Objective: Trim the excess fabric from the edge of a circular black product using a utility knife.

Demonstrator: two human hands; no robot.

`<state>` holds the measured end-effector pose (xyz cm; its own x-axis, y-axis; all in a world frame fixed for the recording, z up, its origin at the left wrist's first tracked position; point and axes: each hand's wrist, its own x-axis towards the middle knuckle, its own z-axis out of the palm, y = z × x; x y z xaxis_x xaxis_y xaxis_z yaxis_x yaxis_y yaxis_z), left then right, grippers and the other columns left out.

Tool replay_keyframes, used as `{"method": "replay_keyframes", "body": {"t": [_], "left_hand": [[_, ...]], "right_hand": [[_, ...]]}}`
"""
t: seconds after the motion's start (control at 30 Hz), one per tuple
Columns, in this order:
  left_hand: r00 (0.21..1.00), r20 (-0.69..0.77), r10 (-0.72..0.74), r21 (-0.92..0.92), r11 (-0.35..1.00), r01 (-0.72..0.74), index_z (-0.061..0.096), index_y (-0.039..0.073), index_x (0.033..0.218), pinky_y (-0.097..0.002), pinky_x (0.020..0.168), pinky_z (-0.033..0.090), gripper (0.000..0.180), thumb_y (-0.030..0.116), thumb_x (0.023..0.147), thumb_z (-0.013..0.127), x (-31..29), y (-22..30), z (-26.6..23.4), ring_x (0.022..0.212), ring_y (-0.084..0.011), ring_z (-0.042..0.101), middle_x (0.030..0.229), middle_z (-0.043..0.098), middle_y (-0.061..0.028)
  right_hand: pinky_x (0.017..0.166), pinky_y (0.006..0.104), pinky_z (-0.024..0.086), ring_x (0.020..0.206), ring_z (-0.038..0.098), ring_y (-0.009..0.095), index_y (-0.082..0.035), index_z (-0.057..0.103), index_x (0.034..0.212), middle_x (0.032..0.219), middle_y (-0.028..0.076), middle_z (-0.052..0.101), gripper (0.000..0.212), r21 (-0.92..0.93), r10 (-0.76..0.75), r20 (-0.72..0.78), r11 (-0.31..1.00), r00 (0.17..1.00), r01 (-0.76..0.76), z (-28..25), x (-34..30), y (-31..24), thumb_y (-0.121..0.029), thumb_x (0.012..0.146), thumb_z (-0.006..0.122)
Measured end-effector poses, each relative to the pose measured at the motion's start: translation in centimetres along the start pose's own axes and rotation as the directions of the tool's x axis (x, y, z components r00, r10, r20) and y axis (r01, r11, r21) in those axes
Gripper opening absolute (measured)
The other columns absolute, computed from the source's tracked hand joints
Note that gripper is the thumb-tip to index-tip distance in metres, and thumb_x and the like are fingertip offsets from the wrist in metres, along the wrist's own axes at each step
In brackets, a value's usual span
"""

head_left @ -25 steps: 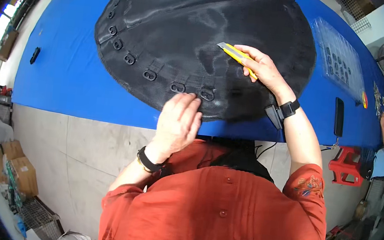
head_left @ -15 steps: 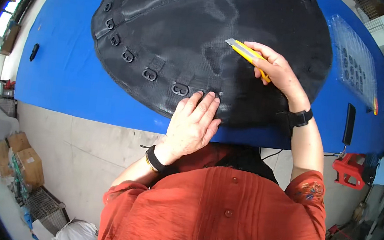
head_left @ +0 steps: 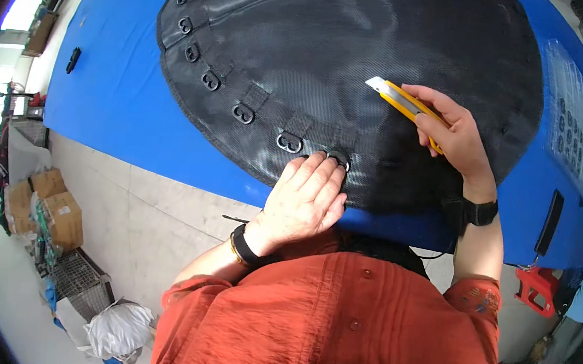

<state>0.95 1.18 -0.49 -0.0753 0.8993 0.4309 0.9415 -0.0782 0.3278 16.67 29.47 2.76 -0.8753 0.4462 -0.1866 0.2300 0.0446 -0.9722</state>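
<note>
A large black mesh fabric piece (head_left: 304, 62) with a rounded edge lies across the blue table. Black plastic double-slot rings (head_left: 290, 143) sit on short webbing tabs along its curved near-left border. My left hand (head_left: 308, 194) rests palm down on the near edge, fingers extended side by side, with the fingertips over the last ring, which they partly cover. Closed around a yellow utility knife (head_left: 407, 105) is my right hand (head_left: 459, 132). The knife's blade is out and points up and left, over the fabric's middle.
On the blue tabletop (head_left: 112, 99) a small black object (head_left: 73, 59) lies at the left. A clear plastic sheet with dark rings (head_left: 574, 133) and a black strip (head_left: 550, 222) lie to the right. Beside the table stands a red stool (head_left: 536, 289); cardboard boxes (head_left: 64, 218) are at lower left.
The whole view has shifted, so the table and fabric appear farther right and lower. My left fingers have drawn closer together over the ring. The knife stays in my right hand.
</note>
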Motion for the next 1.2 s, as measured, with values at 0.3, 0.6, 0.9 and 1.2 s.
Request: {"method": "replay_keyframes", "body": {"t": [0.3,0.6,0.9,1.2], "left_hand": [[1.0,0.021,-0.01,0.026,1.0,0.01,0.067,0.002,0.134,-0.0504,0.104,0.051,0.046,0.022,0.093,0.075,0.1,0.0,0.0,0.124,-0.0377,0.065,0.134,0.066,-0.0171],[0.999,0.036,-0.032,0.033,0.999,0.031,0.068,0.002,0.132,-0.0512,0.103,0.051,0.042,0.025,0.096,0.073,0.2,0.1,0.0,0.122,-0.0376,0.066,0.13,0.068,-0.0164],[0.998,0.063,-0.028,0.05,0.998,0.025,0.068,0.002,0.132,-0.0515,0.104,0.051,0.042,0.028,0.099,0.071,0.1,0.1,0.0,0.121,-0.0377,0.066,0.129,0.068,-0.0165],[0.998,0.053,-0.025,0.055,0.998,0.022,0.072,-0.001,0.127,-0.0492,0.104,0.051,0.043,0.027,0.093,0.074,0.3,0.2,-0.2,0.12,-0.0349,0.067,0.127,0.071,-0.017]], "right_hand": [[0.08,0.029,0.055,0.09,0.067,0.012,-0.005,0.072,0.141,0.111,0.004,0.074,0.039,-0.132,-0.085,0.148,0.986,0.985,0.105,1.1,-1.6,-2.0,-0.004,0.102,0.07],[0.086,0.0391,0.056,0.094,0.071,0.031,-0.007,0.074,0.133,0.103,0.014,0.074,0.038,-0.331,-0.229,0.285,0.888,0.931,0.32,0.9,-1.6,-1.6,-0.004,0.096,0.07],[0.082,0.04,0.055,0.091,0.071,0.032,-0.007,0.075,0.132,0.099,0.014,0.073,0.037,-0.332,-0.261,0.286,0.875,0.922,0.351,1.1,-2.0,-1.8,-0.004,0.095,0.07],[0.08,0.04,0.054,0.088,0.069,0.032,-0.008,0.075,0.132,0.097,0.013,0.07,0.037,-0.313,-0.256,0.293,0.885,0.921,0.345,1.6,-2.0,-1.2,-0.003,0.095,0.07]]}}
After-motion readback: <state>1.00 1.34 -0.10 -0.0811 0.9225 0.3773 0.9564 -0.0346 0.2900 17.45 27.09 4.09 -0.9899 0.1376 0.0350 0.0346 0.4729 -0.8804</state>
